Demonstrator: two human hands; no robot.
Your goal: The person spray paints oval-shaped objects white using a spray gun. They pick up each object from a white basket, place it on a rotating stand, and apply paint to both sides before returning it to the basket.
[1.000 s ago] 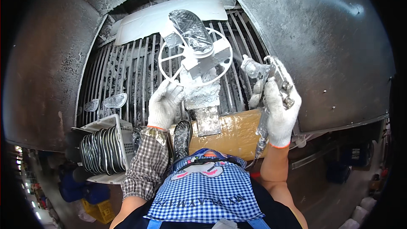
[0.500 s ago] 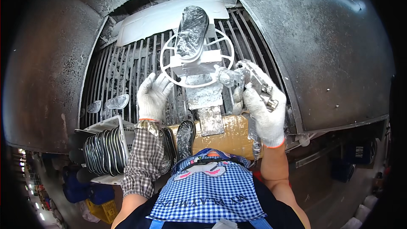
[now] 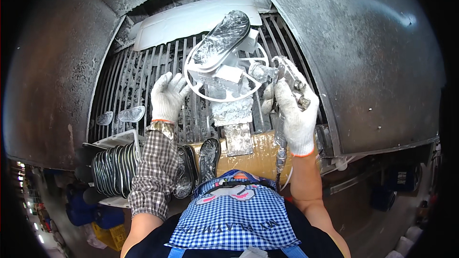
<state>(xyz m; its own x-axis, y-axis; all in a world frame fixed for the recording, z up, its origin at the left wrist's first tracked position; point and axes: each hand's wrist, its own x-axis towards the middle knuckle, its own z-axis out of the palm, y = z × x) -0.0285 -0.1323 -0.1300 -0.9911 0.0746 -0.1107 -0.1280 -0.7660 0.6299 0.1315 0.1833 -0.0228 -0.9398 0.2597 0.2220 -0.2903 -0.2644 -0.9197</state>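
Broadly, dark metal walls point(image 3: 368, 76) fill both sides of your view, powdery with pale residue. Between them, a slatted grate point(image 3: 163, 62) spreads across the middle of the frame, its bars crusted with grey-white build-up. Your blue checked apron point(image 3: 229, 227) takes up the lower centre. A white board point(image 3: 196, 23) lies over the bars at the upper centre, and a brown taped panel point(image 3: 263, 144) sits just above the apron. At the lower left, a white crate point(image 3: 114, 138) holds a row of black curved pieces point(image 3: 111, 172) standing close together. In the upper centre, a white spoked wheel point(image 3: 224, 100) stands over the grate, and the film-wrapped sole point(image 3: 222, 40) rests tilted on the white blocks above it, its far end toward the upper right. Right of the wheel, your right hand point(image 3: 300, 119) has its gloved fingers wrapped around a spray gun point(image 3: 286, 74), whose nozzle end faces the wheel. Your left hand point(image 3: 167, 98) is gloved too, its fingers loose, slightly parted and gripping nothing, by the wheel's left edge; whether the fingertips touch the rim is hard to tell. Two dark soles point(image 3: 209, 159) lie side by side at the lower centre, and two small film-covered pieces point(image 3: 131, 113) lie on the bars at left.
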